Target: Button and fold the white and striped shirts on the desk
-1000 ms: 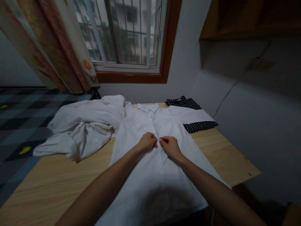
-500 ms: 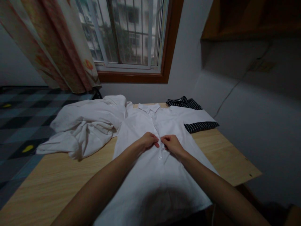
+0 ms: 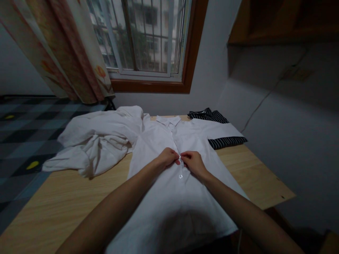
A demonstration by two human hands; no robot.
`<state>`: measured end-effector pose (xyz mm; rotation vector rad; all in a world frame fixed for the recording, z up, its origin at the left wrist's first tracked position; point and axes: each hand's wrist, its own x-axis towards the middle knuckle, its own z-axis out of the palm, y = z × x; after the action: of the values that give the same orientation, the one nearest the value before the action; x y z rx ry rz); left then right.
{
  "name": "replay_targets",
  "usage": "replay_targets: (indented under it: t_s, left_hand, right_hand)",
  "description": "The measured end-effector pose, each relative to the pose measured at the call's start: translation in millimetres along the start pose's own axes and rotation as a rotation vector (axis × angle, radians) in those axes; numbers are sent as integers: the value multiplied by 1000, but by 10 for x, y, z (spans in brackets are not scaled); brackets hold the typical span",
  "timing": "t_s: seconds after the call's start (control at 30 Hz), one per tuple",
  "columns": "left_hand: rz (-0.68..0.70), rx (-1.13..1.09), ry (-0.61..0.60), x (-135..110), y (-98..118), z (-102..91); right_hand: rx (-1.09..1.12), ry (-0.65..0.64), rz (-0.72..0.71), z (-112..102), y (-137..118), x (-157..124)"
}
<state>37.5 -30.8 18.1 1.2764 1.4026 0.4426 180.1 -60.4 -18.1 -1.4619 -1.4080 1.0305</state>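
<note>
A white collared shirt (image 3: pixel 164 197) lies spread face up, its collar toward the window and its hem toward me. At the middle of its front placket, my left hand (image 3: pixel 168 157) pinches the fabric edge beside a small button. My right hand (image 3: pixel 194 163) pinches the placket from the other side, its fingertips almost touching those of the left. The button between them is mostly hidden by my fingers. Just below my hands, another button (image 3: pixel 180 176) shows on the placket.
A wooden table (image 3: pixel 79 197) bears the shirt. A crumpled white garment (image 3: pixel 106 130) is heaped at the left. Under the shirt's right sleeve lies a black striped garment (image 3: pixel 226 142). Beyond are a window (image 3: pixel 148 38), a curtain (image 3: pixel 71 53) and, at left, a checked bed (image 3: pixel 16 141).
My fingertips have drawn slightly closer together at the button. The shirt stays in place; the view has shifted a little.
</note>
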Motion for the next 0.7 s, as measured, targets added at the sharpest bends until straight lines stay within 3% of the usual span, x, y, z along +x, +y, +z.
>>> replay_targets:
  t_s: [0.2,0.37,0.57,0.7]
  left_hand:
    - [-29,-78,-1,-14,21,-3]
    - [-40,-102,2,-31,46,-3]
    - [-22,-69,61,-8,3,26]
    - [15,-28,85,43,-66,45]
  right_hand:
    - [-393,128,-320,33,-53,-92]
    - [-613,139,-388,79,-94,-116]
    - [-414,184,-324,81,-56,-73]
    - [-106,146,-136,82,39,30]
